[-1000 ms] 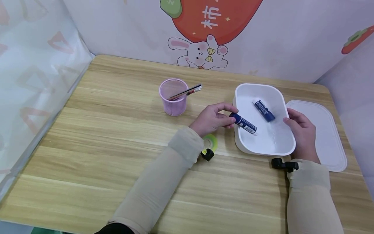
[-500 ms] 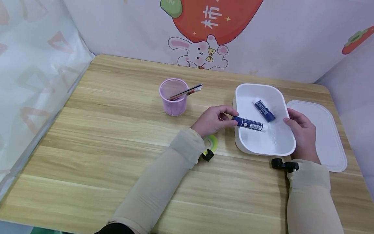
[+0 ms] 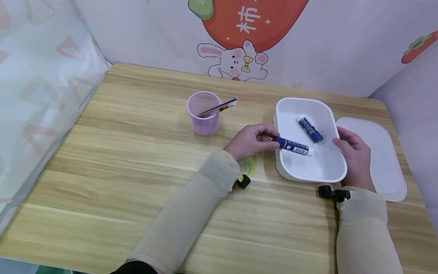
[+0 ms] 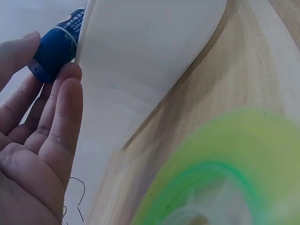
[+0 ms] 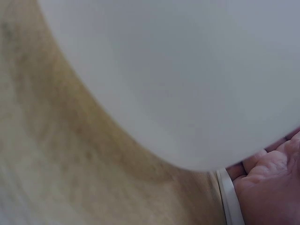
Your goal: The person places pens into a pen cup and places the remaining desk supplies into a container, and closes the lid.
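Note:
Between thumb and fingers, my left hand [image 3: 252, 141] pinches one end of a dark blue glue stick [image 3: 292, 146] with a white tip. The stick reaches over the left rim of a white plastic box [image 3: 309, 167]. A second blue glue stick [image 3: 310, 129] lies inside the box. My right hand [image 3: 354, 158] grips the box's right side, thumb on the rim and fingers mostly hidden outside. In the left wrist view, the blue end of the held glue stick [image 4: 55, 49] is between thumb and fingertips, beside the box wall [image 4: 136, 61].
The white lid [image 3: 383, 163] lies right of the box, partly under my right hand. Beside my left wrist is a yellow-green tape roll [image 3: 251, 166]. A pink cup [image 3: 204, 123] with several pencils [image 3: 219, 108] stands further left. Printed sheeting walls the table's back and sides.
Over the past second the held glue stick has swung from slanting downward to nearly level, moving slightly right over the box. My right hand and the box have stayed put.

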{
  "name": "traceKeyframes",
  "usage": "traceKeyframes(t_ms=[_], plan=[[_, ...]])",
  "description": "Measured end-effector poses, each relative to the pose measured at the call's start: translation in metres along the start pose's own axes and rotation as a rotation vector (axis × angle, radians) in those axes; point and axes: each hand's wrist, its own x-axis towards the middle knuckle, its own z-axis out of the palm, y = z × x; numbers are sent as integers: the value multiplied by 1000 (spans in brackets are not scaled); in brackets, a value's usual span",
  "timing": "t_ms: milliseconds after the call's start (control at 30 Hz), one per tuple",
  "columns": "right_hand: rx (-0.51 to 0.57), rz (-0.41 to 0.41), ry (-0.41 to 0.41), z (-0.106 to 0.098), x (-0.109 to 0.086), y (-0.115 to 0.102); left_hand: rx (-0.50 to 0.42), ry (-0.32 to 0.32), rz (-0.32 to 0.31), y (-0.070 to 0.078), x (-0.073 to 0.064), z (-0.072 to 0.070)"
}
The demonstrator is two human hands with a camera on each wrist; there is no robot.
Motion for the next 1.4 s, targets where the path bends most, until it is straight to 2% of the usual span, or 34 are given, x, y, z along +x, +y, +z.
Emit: traceKeyframes(t_ms=[267,733,1033,1333,1400], plan=[[1,4,0,0,0,0,-19,-9,-2,-2,1,1],[3,-7,-1,-1,1,0,9,-20,-7,2,-1,1],[15,-12,-10,0,0,0,74,-22,28,2,-2,1],[19,-22,-20,0,0,2,91,-23,35,1,0,-1],[27,-25,-19,0,0,1,89,-22,49,-3,2,-2]])
